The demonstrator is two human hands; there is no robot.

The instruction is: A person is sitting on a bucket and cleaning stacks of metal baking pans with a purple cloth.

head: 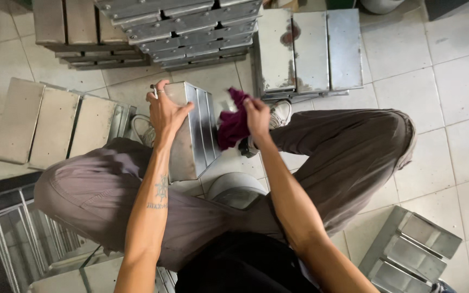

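Left hand (165, 111) on metal tin (191, 133), right hand (257, 116) with maroon cloth (233, 126)

Dark magenta cloth (233, 126), silvery grey metal tin (194, 133), pale cream floor tiles (451, 87)

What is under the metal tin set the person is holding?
Under the metal tin set, pale floor tiles, a grey round stool edge and a white shoe show. The tin's underside and the floor directly beneath it are hidden.

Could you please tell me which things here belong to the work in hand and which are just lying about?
In hand:
- metal loaf tin set, steadied by left hand
- maroon cloth, gripped by right hand

Lying about:
- stacked tin sets
- upturned tin set
- tin set on floor
- tin set at lower right
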